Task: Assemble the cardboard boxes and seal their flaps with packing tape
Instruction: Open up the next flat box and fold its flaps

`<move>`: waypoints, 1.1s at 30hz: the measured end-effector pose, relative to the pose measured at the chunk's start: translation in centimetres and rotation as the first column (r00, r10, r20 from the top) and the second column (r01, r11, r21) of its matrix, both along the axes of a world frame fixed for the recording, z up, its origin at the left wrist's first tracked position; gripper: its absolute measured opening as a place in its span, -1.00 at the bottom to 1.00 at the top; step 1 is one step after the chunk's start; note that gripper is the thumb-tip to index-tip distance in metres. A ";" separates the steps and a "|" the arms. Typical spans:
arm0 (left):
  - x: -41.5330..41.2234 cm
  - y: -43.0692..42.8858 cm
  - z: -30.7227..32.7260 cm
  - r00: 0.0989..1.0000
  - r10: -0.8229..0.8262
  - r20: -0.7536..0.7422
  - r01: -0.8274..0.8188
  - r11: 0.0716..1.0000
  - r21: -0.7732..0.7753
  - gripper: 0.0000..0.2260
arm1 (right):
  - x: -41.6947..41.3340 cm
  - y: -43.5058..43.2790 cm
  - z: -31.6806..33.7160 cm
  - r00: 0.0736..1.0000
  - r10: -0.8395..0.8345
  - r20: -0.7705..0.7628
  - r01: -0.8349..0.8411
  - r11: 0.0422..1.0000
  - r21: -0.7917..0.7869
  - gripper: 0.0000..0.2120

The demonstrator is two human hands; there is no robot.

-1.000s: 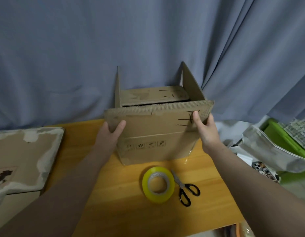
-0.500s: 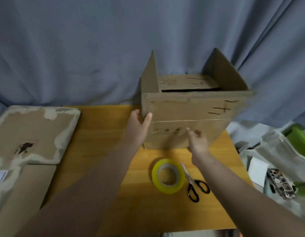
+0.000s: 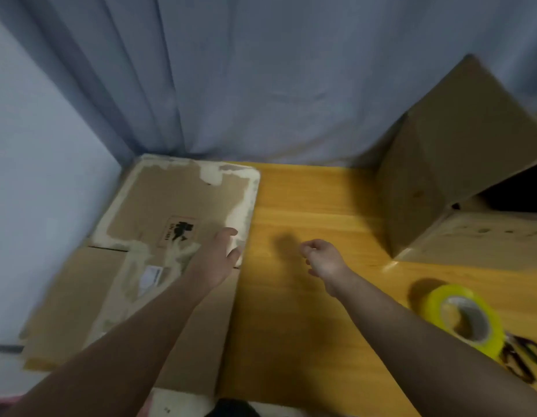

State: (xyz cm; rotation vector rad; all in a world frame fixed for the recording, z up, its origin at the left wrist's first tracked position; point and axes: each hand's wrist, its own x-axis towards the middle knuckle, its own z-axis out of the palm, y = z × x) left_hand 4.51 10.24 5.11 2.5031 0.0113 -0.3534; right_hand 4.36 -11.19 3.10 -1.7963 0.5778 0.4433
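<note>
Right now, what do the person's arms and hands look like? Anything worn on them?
Nothing worn that shows. The left hand and right hand are bare: no gloves, and no rings that the blur lets me make out. The left forearm and right forearm are bare down to the frame's edge, with no sleeve, watch or band in view.

The assembled cardboard box (image 3: 411,188) stands at the table's far right corner. It is plain brown, its top flaps are unsealed, one is raised, and the dark inside shows. On my left, a flattened box (image 3: 177,206) with torn whitish edges and a black print lies on another flat cardboard sheet (image 3: 81,296) at the left edge. The yellow packing tape roll (image 3: 465,317) lies flat near the right edge.
</note>
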 end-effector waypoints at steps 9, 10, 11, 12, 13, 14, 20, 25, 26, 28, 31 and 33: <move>0.8 12.5 -4.5 0.971 -0.170 -0.167 0.207 0.949 0.240 -0.69 | -0.4 12.2 -3.1 0.956 -0.032 -0.291 0.090 0.978 0.188 -0.37; 0.8 13.1 -4.6 0.962 -0.177 -0.207 0.224 0.945 0.238 -0.66 | -0.4 13.1 -3.2 0.956 -0.031 -0.293 0.094 0.974 0.205 -0.34; 0.9 13.5 -4.6 0.953 -0.190 -0.237 0.245 0.941 0.233 -0.64 | -0.3 13.8 -3.3 0.955 -0.037 -0.295 0.107 0.969 0.224 -0.35; 0.9 13.9 -4.7 0.942 -0.206 -0.266 0.269 0.935 0.229 -0.62 | -0.3 14.4 -3.3 0.959 -0.046 -0.280 0.118 0.961 0.248 -0.44; 0.9 14.2 -4.8 0.932 -0.225 -0.285 0.293 0.930 0.223 -0.59 | -0.2 15.0 -3.2 0.965 -0.054 -0.257 0.122 0.959 0.256 -0.57; 0.9 14.4 -4.7 0.926 -0.242 -0.290 0.309 0.927 0.213 -0.58 | -0.1 15.5 -3.1 0.971 -0.066 -0.230 0.125 0.960 0.252 -0.64; 0.8 15.5 -5.2 0.945 -0.237 -0.224 0.263 0.960 0.094 -0.55 | 1.2 17.6 -2.7 0.995 -0.075 -0.061 0.078 0.996 0.045 -0.76; 1.2 15.6 -3.9 0.986 -0.152 -0.068 0.155 0.987 0.051 -0.49 | 2.9 13.4 1.1 0.973 -0.089 0.211 0.137 0.965 -0.225 -0.77; 1.4 15.5 -3.7 0.986 -0.135 -0.095 0.141 0.989 0.052 -0.48 | 3.1 11.7 1.7 0.965 -0.107 0.239 0.179 0.935 -0.305 -0.74; 1.5 15.4 -4.1 0.975 -0.150 -0.165 0.170 0.978 0.118 -0.46 | 3.4 8.4 2.0 0.957 -0.137 0.257 0.240 0.871 -0.428 -0.67; 1.1 15.4 -5.3 0.934 -0.168 -0.316 0.227 0.961 0.159 -0.45 | 3.2 5.3 0.3 0.984 -0.094 0.153 0.168 0.776 -0.608 -0.54; 0.4 15.1 -5.9 0.909 -0.176 -0.377 0.258 0.950 0.178 -0.44 | 2.4 5.3 -0.8 0.999 0.045 0.023 -0.014 0.690 -0.724 -0.44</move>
